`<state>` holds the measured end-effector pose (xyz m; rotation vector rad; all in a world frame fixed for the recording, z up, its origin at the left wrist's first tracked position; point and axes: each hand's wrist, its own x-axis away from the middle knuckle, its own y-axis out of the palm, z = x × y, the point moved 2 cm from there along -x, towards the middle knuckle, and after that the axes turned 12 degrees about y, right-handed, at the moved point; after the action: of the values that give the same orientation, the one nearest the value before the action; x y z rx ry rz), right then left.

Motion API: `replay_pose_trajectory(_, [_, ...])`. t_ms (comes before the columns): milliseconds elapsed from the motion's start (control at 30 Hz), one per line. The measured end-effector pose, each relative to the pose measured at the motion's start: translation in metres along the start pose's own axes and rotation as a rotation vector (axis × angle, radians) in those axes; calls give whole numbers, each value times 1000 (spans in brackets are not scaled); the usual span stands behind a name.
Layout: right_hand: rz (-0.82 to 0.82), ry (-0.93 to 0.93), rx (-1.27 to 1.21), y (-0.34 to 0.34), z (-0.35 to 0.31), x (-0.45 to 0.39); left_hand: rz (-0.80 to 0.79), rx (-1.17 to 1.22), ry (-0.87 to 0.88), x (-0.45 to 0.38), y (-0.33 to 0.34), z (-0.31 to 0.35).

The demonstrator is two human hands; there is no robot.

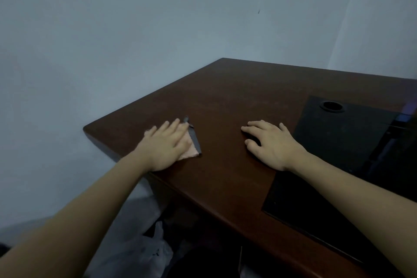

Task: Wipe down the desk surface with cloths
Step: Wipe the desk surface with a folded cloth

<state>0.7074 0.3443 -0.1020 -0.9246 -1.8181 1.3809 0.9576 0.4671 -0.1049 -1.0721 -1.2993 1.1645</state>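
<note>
Pink cloth (190, 148) flat under left hand (165, 145), desk (225, 101) corner.

A dark reddish-brown wooden desk (237, 106) stands in a corner, its far and left edges close to pale walls. Near its left edge a pink cloth (190, 149) with a grey border lies flat under the left hand (168, 146). The right hand (270, 144) rests palm down on the bare wood nearby. To the right lies a black panel (338, 133), perhaps an inset mat, with a round cable hole (332, 106) at its far end.
</note>
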Motion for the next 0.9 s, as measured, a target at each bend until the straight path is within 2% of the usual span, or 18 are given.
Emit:
replay_pose_trajectory(133, [-4,2,6,-1,-1,1,43,14,216,31,7,60])
replay_pose_trajectory(233, [-10,-1,12,0,-1,1,69,41,286,42,11,67])
replay_pose_trajectory(333, [-13,-6,18,0,1,0,46,33,250,41,8,40])
replay_pose_trajectory(500, [-2,-7,53,-3,1,-2,-26,-39,-27,42,1,-54])
replay_pose_trajectory(600, [25,7,99,-7,-9,-8,-104,-72,-95,41,-4,-75])
replay_pose_trajectory(700, [52,-7,40,-7,-32,-17,-1,5,-75,40,2,-71])
replay_pose_trajectory(900, [18,-193,48,5,-92,-43,122,46,162,53,18,-30])
